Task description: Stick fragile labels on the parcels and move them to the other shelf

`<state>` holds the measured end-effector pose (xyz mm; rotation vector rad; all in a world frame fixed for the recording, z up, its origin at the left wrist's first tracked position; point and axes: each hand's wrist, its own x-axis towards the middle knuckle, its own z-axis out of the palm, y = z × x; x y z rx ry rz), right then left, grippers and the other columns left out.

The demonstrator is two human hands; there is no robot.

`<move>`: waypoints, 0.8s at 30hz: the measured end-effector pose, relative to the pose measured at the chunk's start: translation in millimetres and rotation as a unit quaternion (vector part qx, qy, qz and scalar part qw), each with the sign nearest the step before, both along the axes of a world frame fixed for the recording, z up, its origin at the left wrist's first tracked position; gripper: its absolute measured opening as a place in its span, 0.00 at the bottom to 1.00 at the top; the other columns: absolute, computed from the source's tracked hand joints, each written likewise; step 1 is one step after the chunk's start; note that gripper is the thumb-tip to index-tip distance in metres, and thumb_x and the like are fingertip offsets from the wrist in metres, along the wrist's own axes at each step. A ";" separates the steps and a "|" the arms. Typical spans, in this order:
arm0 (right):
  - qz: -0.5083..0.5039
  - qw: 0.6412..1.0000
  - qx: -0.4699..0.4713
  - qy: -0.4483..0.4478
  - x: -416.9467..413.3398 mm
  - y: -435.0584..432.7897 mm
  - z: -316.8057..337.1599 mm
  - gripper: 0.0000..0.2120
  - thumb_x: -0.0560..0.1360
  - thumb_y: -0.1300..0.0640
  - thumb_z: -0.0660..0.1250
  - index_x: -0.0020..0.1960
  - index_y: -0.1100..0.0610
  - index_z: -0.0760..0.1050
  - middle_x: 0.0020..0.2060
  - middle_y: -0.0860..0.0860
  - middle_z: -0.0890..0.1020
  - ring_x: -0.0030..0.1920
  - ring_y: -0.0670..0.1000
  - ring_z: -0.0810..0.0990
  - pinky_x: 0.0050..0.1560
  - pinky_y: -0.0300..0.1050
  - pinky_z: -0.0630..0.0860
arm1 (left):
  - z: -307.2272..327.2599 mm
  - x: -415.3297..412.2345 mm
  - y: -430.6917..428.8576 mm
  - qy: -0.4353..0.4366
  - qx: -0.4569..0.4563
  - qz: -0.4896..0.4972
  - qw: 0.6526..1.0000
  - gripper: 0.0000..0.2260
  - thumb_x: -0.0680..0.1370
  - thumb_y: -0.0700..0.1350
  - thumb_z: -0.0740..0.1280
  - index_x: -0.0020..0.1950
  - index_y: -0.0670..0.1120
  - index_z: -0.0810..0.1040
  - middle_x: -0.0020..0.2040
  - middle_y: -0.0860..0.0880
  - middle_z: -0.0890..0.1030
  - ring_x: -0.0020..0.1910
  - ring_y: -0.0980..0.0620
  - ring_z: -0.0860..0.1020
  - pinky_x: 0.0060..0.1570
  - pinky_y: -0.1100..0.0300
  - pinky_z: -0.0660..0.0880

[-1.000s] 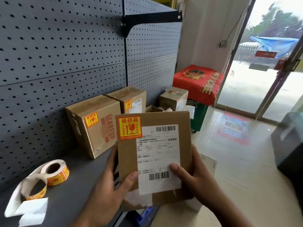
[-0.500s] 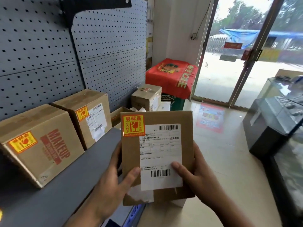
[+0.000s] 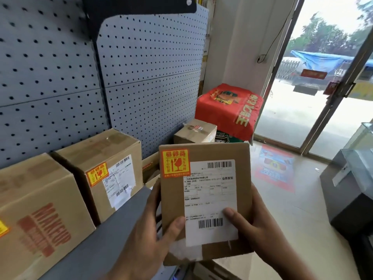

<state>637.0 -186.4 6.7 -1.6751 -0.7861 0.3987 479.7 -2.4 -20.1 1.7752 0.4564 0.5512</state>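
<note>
Parcel (image 3: 173, 201): flat brown carton, sealed, contents not visible. It's held upright in mid-air just off the front edge of the grey shelf (image 3: 113, 225), not resting on it. Fragile label (image 3: 175, 163) is stuck on its top-left corner, touching the white shipping label (image 3: 211, 201).

Left hand (image 3: 145, 229) grips the lower-left edge, thumb across the front. Right hand (image 3: 260, 223) grips the lower-right edge, thumb on the shipping label by the barcode. The other fingers of both hands are curled behind the carton, hidden.

On the shelf, side by side: MAKEUP box (image 3: 40, 209) and second box (image 3: 105, 170). Both are closed and labelled fragile, backs near the pegboard (image 3: 151, 77).

Beyond the shelf end: small taped box (image 3: 194, 132), closed. Behind it is a red cloth (image 3: 230, 110) draped over something, then the glass door (image 3: 323, 98).
</note>
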 end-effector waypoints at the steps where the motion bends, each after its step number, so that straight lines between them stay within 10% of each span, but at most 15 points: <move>1: 0.011 1.000 0.004 0.003 7.4 7.4 0.6 0.40 0.64 0.36 0.73 0.72 0.34 0.60 0.57 0.33 0.82 0.57 0.40 0.83 0.51 0.38 0.82 | -0.2 2.9 4.9 0.001 0.005 0.009 1.000 0.38 0.70 0.72 0.65 0.73 0.78 0.47 0.59 0.83 0.70 0.57 0.80 0.73 0.48 0.79 0.74; 8: 0.110 0.994 0.030 -0.005 54.8 71.7 2.9 0.37 0.62 0.34 0.76 0.68 0.27 0.64 0.59 0.37 0.82 0.60 0.42 0.82 0.53 0.39 0.81 | 2.9 9.0 30.6 -0.005 0.052 0.122 0.991 0.44 0.66 0.77 0.65 0.75 0.76 0.44 0.71 0.75 0.67 0.68 0.72 0.70 0.68 0.58 0.72; 13: 0.217 0.975 0.036 -0.024 82.7 121.1 -3.9 0.39 0.60 0.28 0.76 0.68 0.28 0.64 0.62 0.41 0.81 0.62 0.46 0.81 0.59 0.50 0.81 | 2.7 8.5 31.4 -0.002 0.068 0.219 0.973 0.40 0.70 0.72 0.66 0.72 0.79 0.42 0.68 0.82 0.63 0.64 0.80 0.66 0.55 0.82 0.66; 19: 0.345 0.934 0.032 -0.086 105.3 161.5 -11.6 0.39 0.68 0.38 0.75 0.72 0.42 0.61 0.57 0.26 0.78 0.57 0.30 0.77 0.54 0.29 0.76 | -7.4 10.4 9.7 0.006 0.068 0.322 0.944 0.45 0.74 0.65 0.71 0.80 0.65 0.44 0.72 0.70 0.70 0.72 0.67 0.69 0.70 0.58 0.68; 24: 0.401 0.913 0.022 -0.077 106.2 176.3 -34.2 0.39 0.67 0.40 0.74 0.73 0.44 0.60 0.60 0.30 0.77 0.62 0.33 0.76 0.57 0.30 0.76 | -20.7 5.4 -4.4 0.054 0.069 0.382 0.920 0.44 0.75 0.56 0.73 0.78 0.69 0.45 0.70 0.73 0.70 0.71 0.71 0.67 0.63 0.76 0.67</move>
